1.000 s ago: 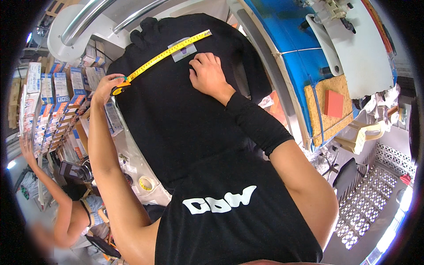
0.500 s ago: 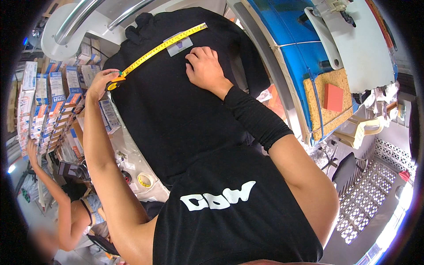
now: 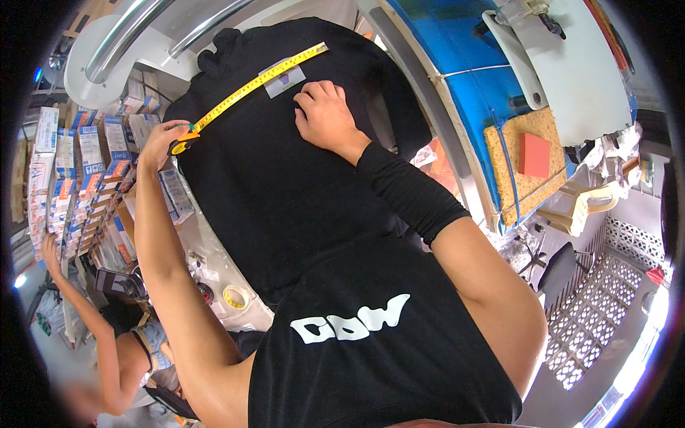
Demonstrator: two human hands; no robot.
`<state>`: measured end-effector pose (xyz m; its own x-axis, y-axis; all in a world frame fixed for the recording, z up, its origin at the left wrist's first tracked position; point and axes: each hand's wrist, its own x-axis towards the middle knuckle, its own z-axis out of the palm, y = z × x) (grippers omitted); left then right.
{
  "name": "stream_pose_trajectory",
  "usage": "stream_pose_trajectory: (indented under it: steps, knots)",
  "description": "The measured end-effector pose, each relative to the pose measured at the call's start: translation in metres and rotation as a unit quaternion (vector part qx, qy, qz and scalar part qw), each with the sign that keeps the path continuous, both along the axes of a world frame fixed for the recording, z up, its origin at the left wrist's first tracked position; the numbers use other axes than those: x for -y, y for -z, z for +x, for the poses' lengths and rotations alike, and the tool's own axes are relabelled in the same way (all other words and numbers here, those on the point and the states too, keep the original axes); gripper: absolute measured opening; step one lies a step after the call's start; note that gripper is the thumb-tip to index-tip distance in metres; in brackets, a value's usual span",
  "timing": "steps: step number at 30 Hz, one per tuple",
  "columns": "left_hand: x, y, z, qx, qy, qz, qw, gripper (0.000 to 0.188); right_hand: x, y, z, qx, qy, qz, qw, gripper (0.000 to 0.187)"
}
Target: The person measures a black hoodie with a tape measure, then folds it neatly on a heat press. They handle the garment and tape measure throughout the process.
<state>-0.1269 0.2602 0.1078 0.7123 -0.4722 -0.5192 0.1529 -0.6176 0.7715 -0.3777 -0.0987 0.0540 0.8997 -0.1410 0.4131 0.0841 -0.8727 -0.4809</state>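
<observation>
Tape measure (image 3: 250, 87) unchanged across black garment (image 3: 285, 185); my left hand (image 3: 163, 140) still pinches its end, right hand (image 3: 325, 114) still presses flat, fingers curled.

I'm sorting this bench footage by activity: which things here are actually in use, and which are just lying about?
In use:
- yellow tape measure, stretched across the black garment
- left hand, pinching the tape's end
- right hand, pressing flat on the garment
- grey label under the tape

Lying about:
- roll of tape
- red block on the cork board
- stacked boxes
</observation>
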Motion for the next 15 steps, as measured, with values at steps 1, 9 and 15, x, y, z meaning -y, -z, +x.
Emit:
stream_pose_trajectory:
  steps: [1,9,15]
  knots:
    - [0.0003,-0.0003,0.0,-0.004,-0.001,-0.004,1.0,0.052,0.0001,-0.0002,-0.0001,0.005,0.0,-0.001,1.0,0.026]
    - [0.0004,-0.0022,-0.0019,0.003,0.002,-0.002,1.0,0.05,0.0007,-0.0003,-0.0002,0.005,-0.001,-0.011,1.0,0.027]
    - [0.0002,-0.0006,-0.0015,0.013,0.009,-0.003,1.0,0.051,0.0009,0.0007,0.0032,0.001,-0.008,-0.012,1.0,0.026]
